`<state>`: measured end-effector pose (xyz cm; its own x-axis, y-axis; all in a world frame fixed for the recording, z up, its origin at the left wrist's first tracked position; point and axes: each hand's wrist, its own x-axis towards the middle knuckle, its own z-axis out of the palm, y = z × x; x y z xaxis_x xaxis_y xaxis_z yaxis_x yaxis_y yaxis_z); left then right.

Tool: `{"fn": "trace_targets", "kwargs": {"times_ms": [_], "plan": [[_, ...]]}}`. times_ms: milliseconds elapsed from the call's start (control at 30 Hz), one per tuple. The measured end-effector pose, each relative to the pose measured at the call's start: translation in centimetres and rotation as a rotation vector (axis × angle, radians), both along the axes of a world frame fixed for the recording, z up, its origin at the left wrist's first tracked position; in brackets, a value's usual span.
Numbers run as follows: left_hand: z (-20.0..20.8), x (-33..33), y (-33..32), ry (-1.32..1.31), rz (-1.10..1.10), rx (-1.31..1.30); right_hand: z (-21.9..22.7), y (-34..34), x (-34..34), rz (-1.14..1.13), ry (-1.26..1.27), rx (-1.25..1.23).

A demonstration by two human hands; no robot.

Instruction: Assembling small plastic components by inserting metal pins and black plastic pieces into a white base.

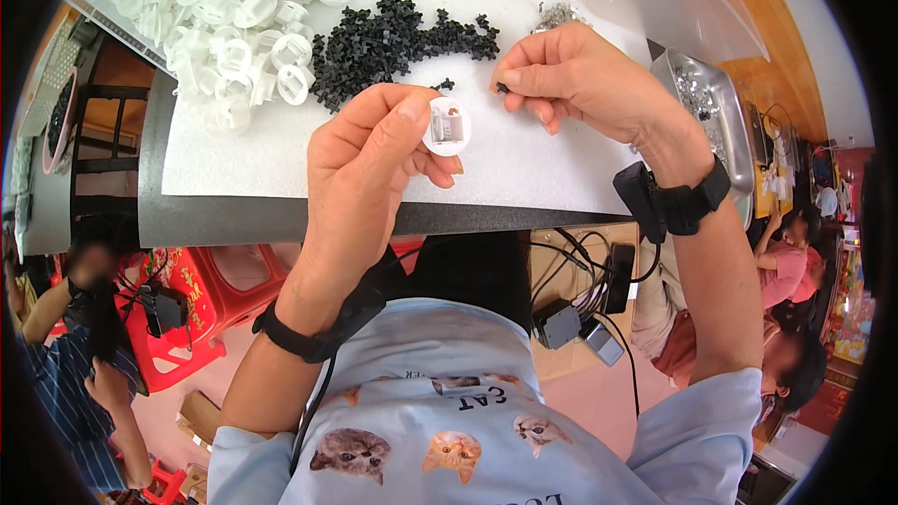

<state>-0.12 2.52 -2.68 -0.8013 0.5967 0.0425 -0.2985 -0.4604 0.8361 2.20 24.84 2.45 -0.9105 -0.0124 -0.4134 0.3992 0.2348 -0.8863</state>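
My left hand (369, 145) pinches a round white plastic housing (448, 127), its open inside turned up to show a small metal piece and a coppery spot. Just right of it, my right hand (571, 79) holds a tiny black plastic part (502, 88) between thumb and fingertips. The hands are apart, both above the white sheet. Beyond them lies a heap of small black cross-shaped parts (374, 42). One loose black part (447, 84) rests behind the housing. A big pile of translucent white housings (234, 9) spreads over the far left.
Small metal pieces (558, 15) lie behind my right hand. A metal tray (725, 112) of shiny parts stands at the right. White foam sheet (243, 164) covers the dark table. Below are a red stool (220, 295) and cables with black boxes (558, 323). Other people sit on both sides.
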Motion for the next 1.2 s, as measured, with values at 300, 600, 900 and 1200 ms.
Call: {"fn": "trace_targets", "kwargs": {"times_ms": [300, 600, 900, 1200], "plan": [[-0.1, 0.0, -0.1, -0.004, -0.005, -0.002, 0.1, -0.1, 0.3, 0.007, -0.001, -0.191], [0.0, 0.1, 0.0, 0.004, -0.006, -0.013, 0.8, -0.6, 0.7, 0.066, 0.003, -0.184], [0.2, 0.0, 0.1, -0.047, 0.021, -0.021, 0.1, -1.5, 0.5, 0.049, 0.119, 0.085], [-0.4, -1.4, -1.0, -0.181, -0.011, 0.271, -0.4, -3.2, 0.8, 0.226, 0.302, 0.321]]}}
